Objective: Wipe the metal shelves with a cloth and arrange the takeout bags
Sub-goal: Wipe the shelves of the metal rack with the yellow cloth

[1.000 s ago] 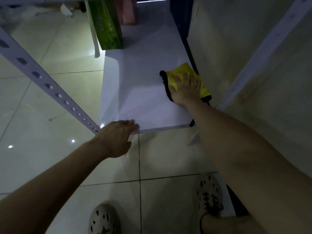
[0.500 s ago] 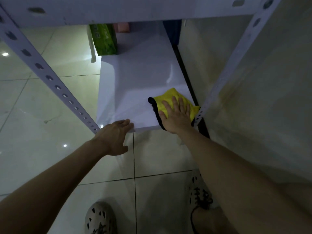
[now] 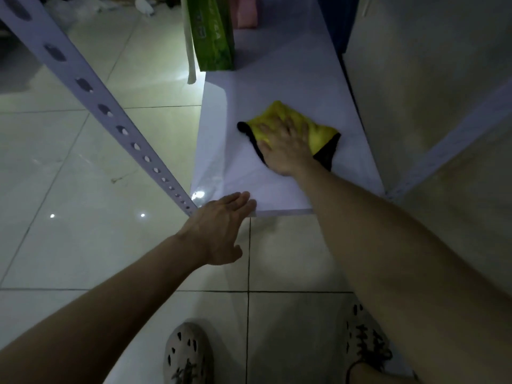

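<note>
The low white shelf (image 3: 277,79) runs away from the person. The yellow cloth (image 3: 322,133), black on its underside, lies on the shelf's near half, toward its right side. The right hand (image 3: 288,146) lies flat on the cloth, palm down, fingers straight and a little spread. Nothing is pinched, and that flat press looks chosen to drive the whole cloth against the metal as it slides, not to carry it. The left hand (image 3: 219,225) reaches the shelf's front edge near its left corner, fingers straight and pressed together, their tips touching the lip and the thumb hanging below. I judge it is there to brace the stooping body and steady the shelf against the push. At the shelf's far left a green bag (image 3: 213,31) stands upright, with a pink thing (image 3: 246,12), too dim to identify, just behind it. Both are well apart from the cloth, so a stroke need not knock them. A perforated post (image 3: 91,90) slants down to the shelf's front left corner. Wiping is the step in hand, and the metal under the bag probably needs the bag shifted before any arranging.
</note>
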`<state>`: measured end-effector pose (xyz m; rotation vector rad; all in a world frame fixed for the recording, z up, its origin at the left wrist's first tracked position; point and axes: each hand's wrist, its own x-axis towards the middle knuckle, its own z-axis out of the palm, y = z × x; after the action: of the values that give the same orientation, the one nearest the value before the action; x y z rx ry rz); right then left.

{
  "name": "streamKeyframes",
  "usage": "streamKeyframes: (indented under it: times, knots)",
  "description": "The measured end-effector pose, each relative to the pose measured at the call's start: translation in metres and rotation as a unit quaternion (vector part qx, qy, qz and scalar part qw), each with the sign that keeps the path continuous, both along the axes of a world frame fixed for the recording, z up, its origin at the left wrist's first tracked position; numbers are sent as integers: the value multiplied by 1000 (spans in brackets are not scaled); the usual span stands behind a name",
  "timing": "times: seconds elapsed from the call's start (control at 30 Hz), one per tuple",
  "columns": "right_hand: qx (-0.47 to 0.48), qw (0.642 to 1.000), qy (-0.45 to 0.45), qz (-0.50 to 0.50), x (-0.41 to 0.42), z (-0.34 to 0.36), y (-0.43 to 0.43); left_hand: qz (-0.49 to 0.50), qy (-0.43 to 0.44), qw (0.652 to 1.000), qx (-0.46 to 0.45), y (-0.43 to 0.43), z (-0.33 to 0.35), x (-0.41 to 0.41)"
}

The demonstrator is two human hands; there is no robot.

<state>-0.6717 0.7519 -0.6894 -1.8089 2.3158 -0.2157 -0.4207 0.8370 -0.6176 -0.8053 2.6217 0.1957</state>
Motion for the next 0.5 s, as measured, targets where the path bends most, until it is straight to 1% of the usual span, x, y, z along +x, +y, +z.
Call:
streamKeyframes:
  times: [0.07, 0.17, 0.23, 0.3, 0.37, 0.43, 0.5]
  knots:
    - [-8, 998, 3, 55, 27, -2, 20, -3, 6, 1000, -1, 0, 3, 2]
    - [-4, 995, 10, 97, 27, -5, 52, -19, 37, 999, -10, 11, 6, 13]
    - [-28, 998, -2, 56, 9, -9, 70, -25, 68, 997, -19, 17, 11, 25]
    - [-35, 999, -10, -29, -15, -11, 93, 24, 73, 997, -1, 24, 23, 36]
    - [-5, 996, -1, -90, -40, -12, 116, 89, 42, 994, 40, 27, 34, 47]
    - [25, 992, 13, -120, -55, -10, 129, 152, 5, 986, 74, 25, 41, 56]
    - [37, 989, 17, -140, -53, -10, 128, 207, -26, 975, 81, 19, 46, 69]
